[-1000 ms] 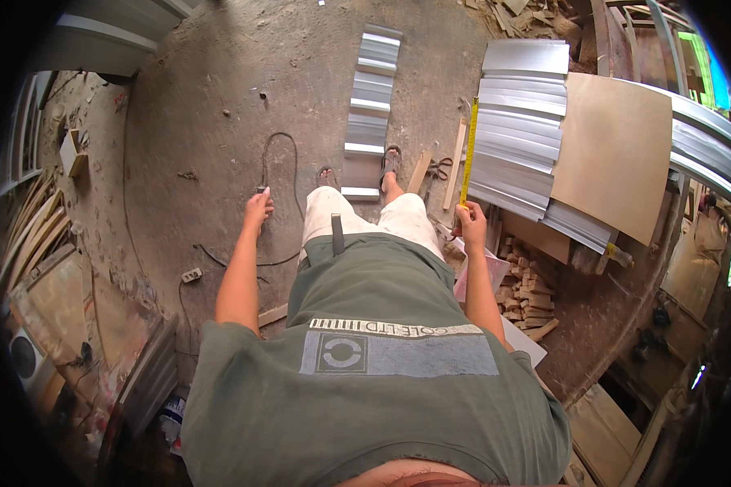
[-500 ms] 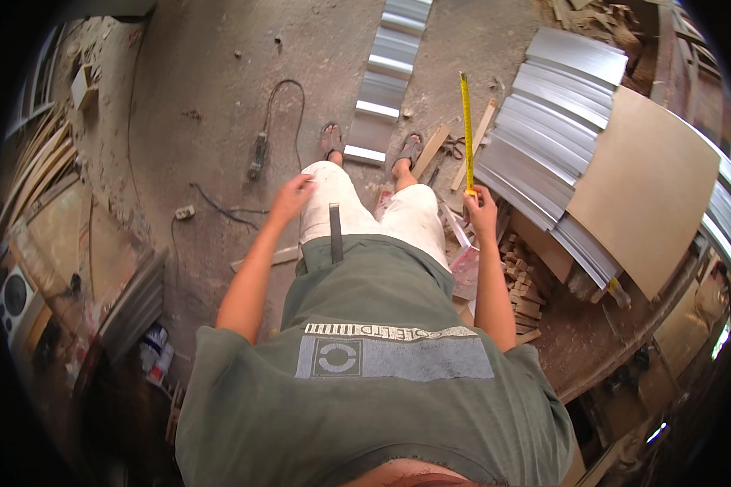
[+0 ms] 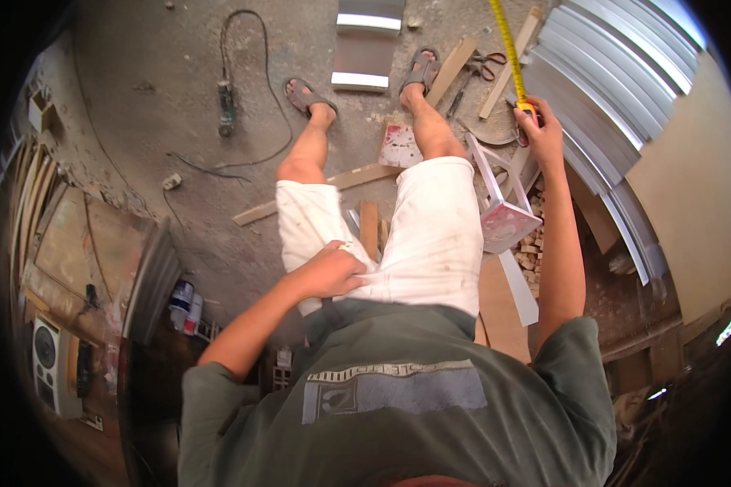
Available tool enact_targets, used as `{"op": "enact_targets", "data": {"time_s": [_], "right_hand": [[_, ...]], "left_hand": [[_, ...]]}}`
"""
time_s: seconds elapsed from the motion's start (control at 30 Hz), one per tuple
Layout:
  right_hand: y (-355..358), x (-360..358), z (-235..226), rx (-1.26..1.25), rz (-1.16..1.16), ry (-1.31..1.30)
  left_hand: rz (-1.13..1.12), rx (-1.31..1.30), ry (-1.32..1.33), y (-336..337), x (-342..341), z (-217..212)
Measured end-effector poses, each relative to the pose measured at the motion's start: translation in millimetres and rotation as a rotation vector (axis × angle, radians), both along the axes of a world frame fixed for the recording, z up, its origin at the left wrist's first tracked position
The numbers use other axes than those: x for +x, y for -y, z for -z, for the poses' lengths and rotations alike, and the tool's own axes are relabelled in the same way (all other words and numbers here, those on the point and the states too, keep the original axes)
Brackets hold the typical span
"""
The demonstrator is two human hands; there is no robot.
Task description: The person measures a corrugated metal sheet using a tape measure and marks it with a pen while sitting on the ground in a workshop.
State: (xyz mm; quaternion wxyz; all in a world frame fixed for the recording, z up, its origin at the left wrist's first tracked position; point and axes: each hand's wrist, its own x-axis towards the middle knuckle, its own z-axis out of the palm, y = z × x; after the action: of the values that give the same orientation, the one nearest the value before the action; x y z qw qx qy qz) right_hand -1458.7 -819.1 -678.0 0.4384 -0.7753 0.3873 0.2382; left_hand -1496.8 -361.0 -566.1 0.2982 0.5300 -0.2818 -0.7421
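My right hand (image 3: 547, 134) is wrapped round a tape measure (image 3: 527, 108) with a yellow and black case. Its yellow blade (image 3: 503, 36) is pulled out and runs away past the far edge of the view. At the front of my white shorts (image 3: 430, 215), my left hand (image 3: 333, 270) is closed on the cloth, with its fingertips partly hidden in the folds. Between my sandalled feet lies the near end of a ribbed metal sheet (image 3: 367, 57) on the floor.
Scissors (image 3: 486, 67) and wood strips (image 3: 453, 71) lie by my right foot. A small white stool (image 3: 508, 223) stands by my right knee. More metal sheets (image 3: 601, 89) and a board (image 3: 698, 178) are at right. A corded power tool (image 3: 226, 105) lies left.
My left hand has gone from my thigh to the front of my shorts and closed there. The tape measure has moved right with my right hand. My view has shifted, and the feet stand wider apart.
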Motion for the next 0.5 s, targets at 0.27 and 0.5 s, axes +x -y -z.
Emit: {"op": "enact_targets", "data": {"time_s": [0.27,0.5], "right_hand": [[-49,-9,163,0.171,0.270,-0.021],[-49,37,236,0.343,0.165,0.145]], "left_hand": [[0.002,0.121,0.227,48,-54,377],[0.096,0.204,0.401,165,-139,608]]}}
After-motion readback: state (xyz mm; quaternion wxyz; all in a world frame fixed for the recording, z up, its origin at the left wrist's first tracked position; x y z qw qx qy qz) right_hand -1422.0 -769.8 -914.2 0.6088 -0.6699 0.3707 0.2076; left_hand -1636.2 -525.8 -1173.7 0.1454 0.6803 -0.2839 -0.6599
